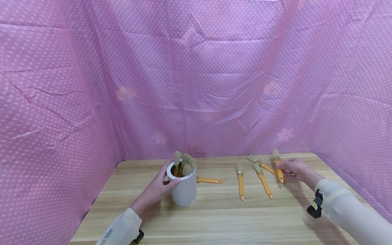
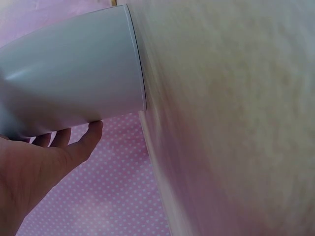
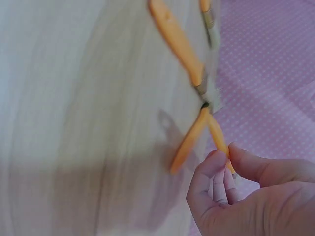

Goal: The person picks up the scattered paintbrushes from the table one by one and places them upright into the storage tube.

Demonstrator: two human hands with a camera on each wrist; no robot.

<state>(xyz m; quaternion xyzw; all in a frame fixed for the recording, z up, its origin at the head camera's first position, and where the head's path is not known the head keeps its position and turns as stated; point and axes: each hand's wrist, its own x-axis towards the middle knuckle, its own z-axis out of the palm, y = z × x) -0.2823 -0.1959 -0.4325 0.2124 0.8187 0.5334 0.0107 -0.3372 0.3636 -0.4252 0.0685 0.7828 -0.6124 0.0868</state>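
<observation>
My left hand (image 1: 159, 185) grips a white cylindrical canister (image 1: 184, 194), thumb near its rim. In the left wrist view, the fingers (image 2: 88, 140) curve along the canister's side (image 2: 74, 73). Several paintbrushes (image 1: 186, 163) stand in it, pale bristles up. At the right, my right hand (image 1: 295, 168) pinches a paintbrush (image 1: 279, 172) by its orange handle between thumb and fingertips, bristles pointing away from me. The right wrist view shows this handle (image 3: 218, 135) beside the handle of another paintbrush (image 3: 189, 142) lying on the table. That paintbrush (image 1: 267, 168) lies slantwise, its handle end near the held one.
Two more paintbrushes, one upright in view (image 1: 240, 182) and one slanted (image 1: 262, 181), lie on the wooden table (image 1: 226, 217). Another paintbrush (image 1: 211, 180) lies sideways, partly hidden behind the canister. Pink dotted cloth (image 1: 196, 85) hangs around the table's back and sides.
</observation>
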